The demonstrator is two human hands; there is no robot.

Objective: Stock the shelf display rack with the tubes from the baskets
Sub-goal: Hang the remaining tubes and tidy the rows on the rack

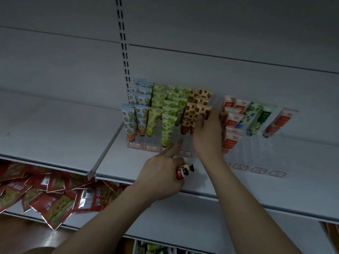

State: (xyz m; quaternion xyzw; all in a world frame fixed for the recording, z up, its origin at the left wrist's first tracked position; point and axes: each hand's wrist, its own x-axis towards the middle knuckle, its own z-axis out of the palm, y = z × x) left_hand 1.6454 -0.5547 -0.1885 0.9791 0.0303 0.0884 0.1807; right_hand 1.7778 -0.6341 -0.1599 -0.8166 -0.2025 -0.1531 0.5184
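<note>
A clear display rack (152,142) on the white shelf (117,162) holds rows of upright tubes: orange-patterned (130,121), yellow-green (153,120), green (167,129) and strawberry-patterned (189,116). My right hand (208,132) pinches a strawberry tube (204,110) in the front of the rack's right column. My left hand (161,173) grips a red-capped tube (184,171) in its curled fingers while its index finger points at the rack's front edge.
A second clear rack (260,149) to the right holds red-white, blue-floral and green tubes (253,116). Red snack packets (55,191) lie heaped on the lower shelf at left. A slotted upright (124,52) runs up the back panel. More goods show at the bottom.
</note>
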